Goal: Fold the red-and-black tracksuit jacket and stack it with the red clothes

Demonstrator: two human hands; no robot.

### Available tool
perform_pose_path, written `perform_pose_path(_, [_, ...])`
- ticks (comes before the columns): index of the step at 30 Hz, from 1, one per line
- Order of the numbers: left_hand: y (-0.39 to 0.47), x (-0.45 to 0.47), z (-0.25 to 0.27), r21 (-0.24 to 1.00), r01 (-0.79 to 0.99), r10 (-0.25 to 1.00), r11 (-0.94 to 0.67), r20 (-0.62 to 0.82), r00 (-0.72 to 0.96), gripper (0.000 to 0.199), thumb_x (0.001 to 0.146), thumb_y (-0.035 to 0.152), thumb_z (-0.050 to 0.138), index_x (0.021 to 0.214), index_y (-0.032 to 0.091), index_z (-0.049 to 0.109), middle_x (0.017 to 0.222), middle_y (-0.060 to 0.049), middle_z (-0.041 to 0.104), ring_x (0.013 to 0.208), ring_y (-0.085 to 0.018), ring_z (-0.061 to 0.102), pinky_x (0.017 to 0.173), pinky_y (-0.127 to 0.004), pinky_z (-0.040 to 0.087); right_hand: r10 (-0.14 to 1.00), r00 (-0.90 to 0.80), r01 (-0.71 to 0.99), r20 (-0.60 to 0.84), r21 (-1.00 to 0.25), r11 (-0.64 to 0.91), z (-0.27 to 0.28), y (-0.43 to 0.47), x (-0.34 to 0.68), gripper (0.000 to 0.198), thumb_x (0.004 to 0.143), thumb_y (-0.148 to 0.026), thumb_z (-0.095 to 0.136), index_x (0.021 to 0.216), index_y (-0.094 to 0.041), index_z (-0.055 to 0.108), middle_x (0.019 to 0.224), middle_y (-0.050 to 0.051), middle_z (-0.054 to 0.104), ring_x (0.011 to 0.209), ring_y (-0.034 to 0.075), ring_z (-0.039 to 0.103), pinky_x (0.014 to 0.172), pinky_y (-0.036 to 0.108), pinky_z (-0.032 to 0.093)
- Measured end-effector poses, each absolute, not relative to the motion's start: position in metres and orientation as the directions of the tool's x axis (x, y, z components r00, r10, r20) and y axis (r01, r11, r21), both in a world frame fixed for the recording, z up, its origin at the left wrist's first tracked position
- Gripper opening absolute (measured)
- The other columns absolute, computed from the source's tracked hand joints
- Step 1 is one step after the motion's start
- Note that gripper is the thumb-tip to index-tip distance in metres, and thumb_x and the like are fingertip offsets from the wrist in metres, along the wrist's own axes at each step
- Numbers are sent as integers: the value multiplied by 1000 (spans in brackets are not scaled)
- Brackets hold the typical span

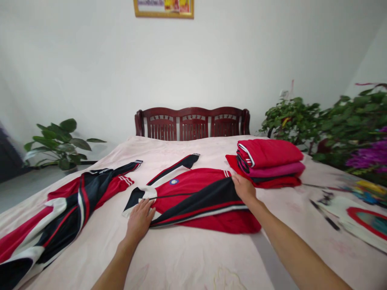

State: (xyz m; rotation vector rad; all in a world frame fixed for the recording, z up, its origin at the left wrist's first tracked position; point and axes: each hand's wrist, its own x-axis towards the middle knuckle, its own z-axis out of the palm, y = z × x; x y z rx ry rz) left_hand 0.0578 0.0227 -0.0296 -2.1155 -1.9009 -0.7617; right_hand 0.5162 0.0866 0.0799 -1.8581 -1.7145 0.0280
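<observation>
A red, navy and white zip jacket (pixel 184 187) with a round badge lies on the bed in front of me, its collar towards the left. My left hand (pixel 141 216) rests flat on the jacket near the collar and shoulder, fingers stretched out. At the hem end, my right hand (pixel 244 189) holds the end of the near navy sleeve (pixel 201 199), which is laid lengthwise across the jacket's front. The far sleeve (pixel 181 164) points away towards the headboard. My right fingertips are partly hidden.
More similar jackets (pixel 75 201) lie loosely at the left. A stack of folded red clothes (pixel 272 155) stands right of the jacket. Farther right are a black-handled tool (pixel 325 215) and a white item with a red ring (pixel 363 219). Plants (pixel 290 119) flank the bed (pixel 193 257).
</observation>
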Motion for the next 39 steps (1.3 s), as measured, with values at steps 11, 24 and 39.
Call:
perform_pose_path(11, [0, 62, -5, 420, 841, 867, -343, 486, 111, 39, 96, 44, 48, 123, 23, 67, 125, -7, 71, 122, -26, 60, 108, -45, 44, 889, 313, 836, 335, -541, -90, 51, 53, 539, 36, 89, -23, 45, 116, -18, 68, 114, 11, 71, 104, 21, 66, 93, 32, 49])
perform_pose_path(24, [-24, 95, 26, 574, 748, 936, -333, 299, 187, 26, 84, 39, 55, 88, 20, 72, 87, -5, 71, 86, -24, 64, 81, -35, 47, 916, 354, 921, 192, -241, -305, 23, -38, 566, 57, 95, -51, 39, 137, -16, 53, 117, 15, 68, 106, 32, 64, 88, 41, 47])
perform_pose_path(39, [-44, 119, 38, 368, 884, 956, -289, 152, 250, 45, 70, 38, 70, 112, 23, 66, 108, -8, 71, 102, -30, 63, 93, -39, 42, 961, 105, 877, 254, -479, 31, -10, -33, 623, 59, 57, -8, 51, 109, -24, 72, 121, 5, 71, 116, 22, 62, 103, 29, 43])
